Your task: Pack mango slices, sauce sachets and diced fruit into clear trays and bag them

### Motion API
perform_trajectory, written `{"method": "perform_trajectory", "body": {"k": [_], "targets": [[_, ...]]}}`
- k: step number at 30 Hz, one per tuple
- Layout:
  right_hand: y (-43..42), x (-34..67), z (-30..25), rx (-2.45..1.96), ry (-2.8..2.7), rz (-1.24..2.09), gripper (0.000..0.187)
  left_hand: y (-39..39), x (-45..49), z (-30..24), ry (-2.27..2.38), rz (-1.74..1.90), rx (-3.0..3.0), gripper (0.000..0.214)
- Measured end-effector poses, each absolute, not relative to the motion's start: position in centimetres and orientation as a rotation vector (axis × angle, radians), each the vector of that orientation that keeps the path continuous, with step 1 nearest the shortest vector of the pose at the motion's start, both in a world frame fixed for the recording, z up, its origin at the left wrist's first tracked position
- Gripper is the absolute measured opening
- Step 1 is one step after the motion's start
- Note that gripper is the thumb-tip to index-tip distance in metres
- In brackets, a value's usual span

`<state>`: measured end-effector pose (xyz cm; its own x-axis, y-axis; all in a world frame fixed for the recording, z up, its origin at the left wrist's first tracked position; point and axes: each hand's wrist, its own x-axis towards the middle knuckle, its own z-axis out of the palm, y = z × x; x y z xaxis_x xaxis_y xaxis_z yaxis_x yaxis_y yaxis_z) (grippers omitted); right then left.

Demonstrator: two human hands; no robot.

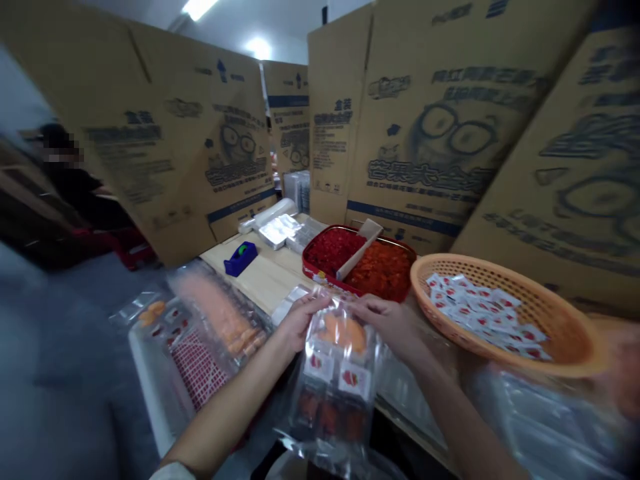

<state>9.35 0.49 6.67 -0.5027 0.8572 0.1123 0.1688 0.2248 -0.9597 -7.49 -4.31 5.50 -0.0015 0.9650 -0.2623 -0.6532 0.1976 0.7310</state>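
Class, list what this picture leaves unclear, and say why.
All in the head view:
Floor of the orange basket: mostly hidden under sachets.
Sachet lettering: too small and blurred.
Dark items low in the clear bag: blurred, behind shiny film.
Rightmost cardboard panel: cut off by right edge.

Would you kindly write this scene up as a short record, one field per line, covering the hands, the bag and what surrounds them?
left hand: gripping the top of the bag
right hand: gripping the bag's top, opposite side
bag contents: orange pieces above, white packets with red prints below; lowest items blurred
red box: beyond the hands, with red and orange contents, a strip across it
basket: at right, holding small white packets
tape dispenser: blue, on the table
background: printed cartons
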Motion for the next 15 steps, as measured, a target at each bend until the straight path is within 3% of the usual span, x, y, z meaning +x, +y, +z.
{"method": "perform_trajectory", "body": {"k": [6, 9, 12, 15], "targets": [[-2.7, 7.9, 9.7, -0.763, -1.943, 1.270, 0.024, -9.3, -8.9, 9.1, 0.896, 1.432, 0.590, 0.022], [-4.5, 7.1, 10.8, -0.667, -1.881, 1.215, 0.029, -13.0, -11.3, 11.5, 0.956, 1.509, 0.709, 0.019], [-5.5, 6.9, 11.5, -0.651, -1.741, 1.061, 0.036, -17.1, -16.2, 13.8, 1.143, 1.749, 0.706, 0.016], [-5.4, 7.2, 11.3, -0.754, -1.625, 1.009, 0.030, -20.7, -23.1, 14.8, 1.412, 2.088, 0.591, 0.025]]}}
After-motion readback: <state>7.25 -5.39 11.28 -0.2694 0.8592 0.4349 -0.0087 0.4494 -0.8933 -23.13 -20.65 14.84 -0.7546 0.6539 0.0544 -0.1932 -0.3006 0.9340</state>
